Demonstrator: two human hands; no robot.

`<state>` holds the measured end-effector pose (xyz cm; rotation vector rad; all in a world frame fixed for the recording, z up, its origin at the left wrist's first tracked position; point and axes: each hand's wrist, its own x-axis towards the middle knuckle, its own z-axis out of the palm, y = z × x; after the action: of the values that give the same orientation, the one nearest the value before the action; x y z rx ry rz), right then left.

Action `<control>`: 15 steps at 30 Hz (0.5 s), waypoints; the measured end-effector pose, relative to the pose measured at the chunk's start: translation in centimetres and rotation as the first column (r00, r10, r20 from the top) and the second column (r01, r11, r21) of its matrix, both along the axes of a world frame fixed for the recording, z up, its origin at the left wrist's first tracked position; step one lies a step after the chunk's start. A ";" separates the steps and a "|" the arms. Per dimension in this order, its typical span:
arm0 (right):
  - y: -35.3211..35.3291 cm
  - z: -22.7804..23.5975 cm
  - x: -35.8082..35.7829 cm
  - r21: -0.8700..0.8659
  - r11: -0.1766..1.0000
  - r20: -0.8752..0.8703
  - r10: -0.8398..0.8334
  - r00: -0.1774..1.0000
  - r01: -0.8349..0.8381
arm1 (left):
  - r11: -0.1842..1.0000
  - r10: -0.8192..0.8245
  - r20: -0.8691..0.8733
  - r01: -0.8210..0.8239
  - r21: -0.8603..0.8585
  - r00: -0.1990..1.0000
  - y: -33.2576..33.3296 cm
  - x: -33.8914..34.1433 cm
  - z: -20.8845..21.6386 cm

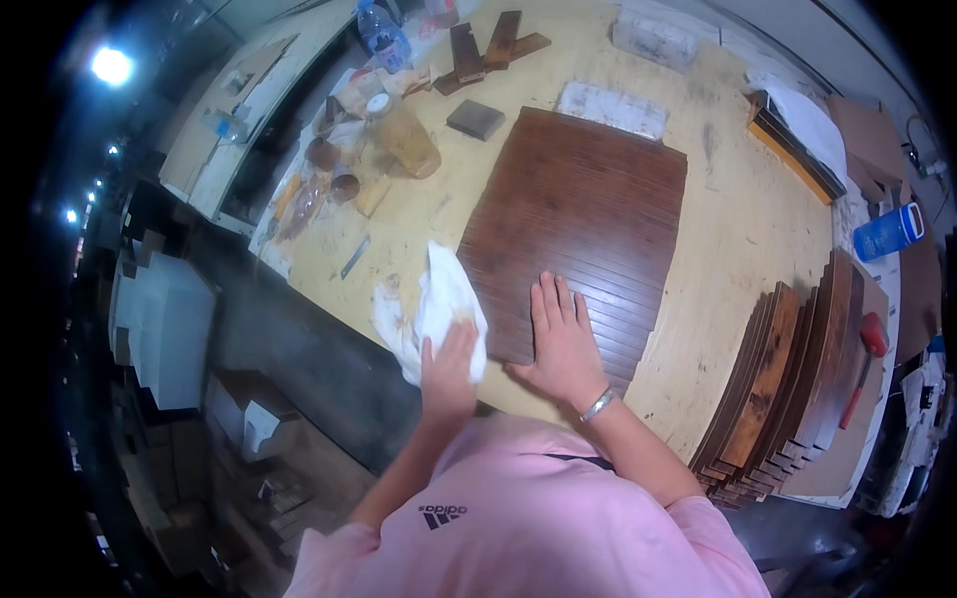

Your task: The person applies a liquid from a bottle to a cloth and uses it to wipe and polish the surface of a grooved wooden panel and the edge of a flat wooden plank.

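A dark brown panel of narrow wooden strips (588,209), set side by side, lies on the pale worktable in front of me. My right hand (564,344) rests flat on its near part, fingers stretched out, with a bracelet at the wrist. Just left of the panel's near corner, my left hand (449,374) is closed on a crumpled white cloth (439,299). Some of the cloth bunches up beyond the fingers, which partly hide where they grip it. A small dark block (476,120) sits beyond the panel's far left corner.
Stacked brown boards (768,389) stand at the right, beside a red-headed mallet (873,336). A cloudy jar (404,140), stained cups and a thin blade (355,256) lie at the left. Wood pieces (488,50) and a water bottle (383,38) are at the back; a blue container (887,232) is far right.
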<state>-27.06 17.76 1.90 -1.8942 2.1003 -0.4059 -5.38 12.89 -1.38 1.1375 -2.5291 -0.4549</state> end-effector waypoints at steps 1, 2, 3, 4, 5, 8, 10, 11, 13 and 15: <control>0.0 0.0 -0.1 -0.003 1.000 0.005 -0.004 1.000 0.004 | 1.000 -0.017 0.020 0.016 0.005 1.000 -0.2 0.0 0.1; -0.1 0.0 -0.2 -0.006 1.000 0.011 -0.009 1.000 0.009 | 0.999 -0.033 0.040 0.033 0.009 0.999 -0.6 0.1 0.4; -0.1 0.0 -0.2 0.003 1.000 0.015 -0.007 1.000 0.007 | 1.000 -0.016 0.040 0.016 -0.001 0.999 -1.9 -0.1 1.0; -0.1 0.1 -0.2 0.015 1.000 0.014 -0.008 1.000 0.007 | 1.000 -0.002 0.035 0.002 -0.010 0.999 -4.4 -1.1 1.6; -0.1 0.1 -0.1 0.025 1.000 0.018 -0.006 1.000 0.005 | 1.000 0.014 0.035 -0.014 -0.021 0.999 -6.5 -1.7 2.1; 0.0 -0.3 0.0 -0.004 1.000 -0.006 -0.002 1.000 0.002 | 0.996 0.089 0.087 -0.089 -0.010 0.992 -8.6 -3.1 2.2; 0.0 0.0 -0.4 0.016 1.000 0.007 0.001 1.000 -0.001 | 0.998 -0.008 0.035 0.011 -0.064 0.999 -4.4 -1.8 0.9; 0.0 0.1 -0.4 0.027 1.000 0.019 0.000 1.000 0.000 | 1.000 -0.030 0.057 0.030 -0.004 0.998 -2.0 -1.3 1.0; 0.0 -0.1 -0.4 0.016 1.000 0.025 -0.005 1.000 0.005 | 0.998 -0.067 0.033 0.067 0.006 0.997 -1.0 -1.3 1.5; 0.1 -0.2 -0.3 0.011 1.000 0.023 -0.006 1.000 0.006 | 0.998 -0.070 0.059 0.070 0.003 0.996 -5.1 -2.6 2.6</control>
<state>-27.39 17.86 1.66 -1.8687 2.0901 -0.4148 -7.99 7.80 1.25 1.0810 -2.6274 -0.4468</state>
